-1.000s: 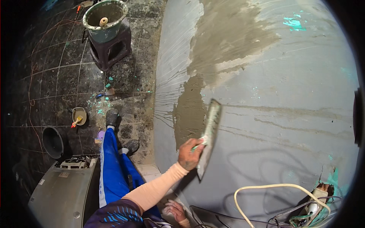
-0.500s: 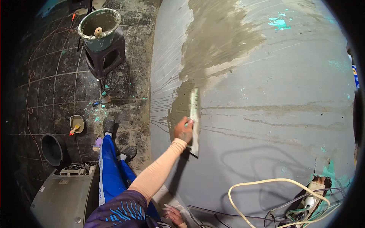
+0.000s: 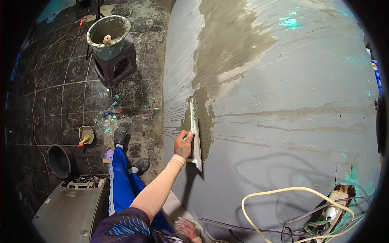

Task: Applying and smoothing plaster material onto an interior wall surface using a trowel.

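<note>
From far off, I see the left hand (image 3: 183,145) holding the trowel (image 3: 197,152) mid-view, the right hand (image 3: 187,229) spread at six o'clock. The trowel slid toward nine o'clock, so more brown patch (image 3: 207,125) shows at its three o'clock.

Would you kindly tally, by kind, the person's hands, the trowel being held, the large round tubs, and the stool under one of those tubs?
Hands: 2 (left hand, right hand)
Held trowel: 1
Large round tubs: 2 (grey-green tub, dark tub)
Stool under a tub: 1
Total: 6
</note>
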A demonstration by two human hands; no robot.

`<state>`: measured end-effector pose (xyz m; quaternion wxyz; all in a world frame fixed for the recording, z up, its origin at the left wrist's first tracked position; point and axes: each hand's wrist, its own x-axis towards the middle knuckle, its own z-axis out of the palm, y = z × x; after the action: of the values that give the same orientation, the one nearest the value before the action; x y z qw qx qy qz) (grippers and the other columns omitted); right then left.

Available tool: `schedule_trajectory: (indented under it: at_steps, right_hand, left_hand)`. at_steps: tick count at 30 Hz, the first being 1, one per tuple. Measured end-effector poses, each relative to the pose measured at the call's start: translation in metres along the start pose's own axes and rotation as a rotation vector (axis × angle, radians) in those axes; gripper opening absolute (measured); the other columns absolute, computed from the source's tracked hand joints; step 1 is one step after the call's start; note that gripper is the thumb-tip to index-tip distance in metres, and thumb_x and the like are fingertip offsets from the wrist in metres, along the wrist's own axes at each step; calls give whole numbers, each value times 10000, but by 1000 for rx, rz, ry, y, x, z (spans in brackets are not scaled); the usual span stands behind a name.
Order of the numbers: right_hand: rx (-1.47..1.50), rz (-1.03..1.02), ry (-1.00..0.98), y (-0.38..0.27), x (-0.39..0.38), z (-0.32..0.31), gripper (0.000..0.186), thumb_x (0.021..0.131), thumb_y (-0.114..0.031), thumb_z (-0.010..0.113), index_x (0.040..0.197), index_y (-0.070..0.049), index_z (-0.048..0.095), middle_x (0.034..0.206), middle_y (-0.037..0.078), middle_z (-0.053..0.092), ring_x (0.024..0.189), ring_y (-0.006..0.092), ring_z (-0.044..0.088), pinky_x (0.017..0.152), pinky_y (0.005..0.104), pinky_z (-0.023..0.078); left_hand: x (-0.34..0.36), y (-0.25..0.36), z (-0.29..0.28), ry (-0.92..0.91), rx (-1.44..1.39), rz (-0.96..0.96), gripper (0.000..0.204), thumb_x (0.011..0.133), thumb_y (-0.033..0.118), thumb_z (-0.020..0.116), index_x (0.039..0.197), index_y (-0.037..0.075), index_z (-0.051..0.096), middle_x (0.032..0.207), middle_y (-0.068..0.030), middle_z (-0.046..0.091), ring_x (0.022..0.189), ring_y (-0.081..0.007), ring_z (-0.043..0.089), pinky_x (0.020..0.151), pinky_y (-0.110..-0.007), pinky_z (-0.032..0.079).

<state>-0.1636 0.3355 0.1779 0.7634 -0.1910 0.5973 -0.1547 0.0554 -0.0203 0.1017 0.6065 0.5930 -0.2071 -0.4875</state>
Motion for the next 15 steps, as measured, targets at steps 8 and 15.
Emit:
schedule_trajectory:
  at_steps: [8, 15]
  right_hand:
    - [22, 6, 53, 9, -3, -2, 466, 925, -148, 475, 1364, -16, 395, 1198, 156, 573, 933, 190, 607, 758, 273, 484]
    - [-33, 137, 154, -26, -1, 26, 459, 917, -138, 482, 1345, 4, 399, 1176, 160, 578, 927, 210, 617, 756, 284, 489]
  left_hand:
    - [18, 23, 41, -51, 186, -112, 203, 880, 255, 553, 920, 58, 580, 874, -179, 634, 825, -378, 586, 744, -402, 458]
    - [-56, 79, 27, -213, -147, 205, 186, 894, 165, 561, 949, -10, 597, 876, -162, 630, 810, -224, 604, 767, -311, 461]
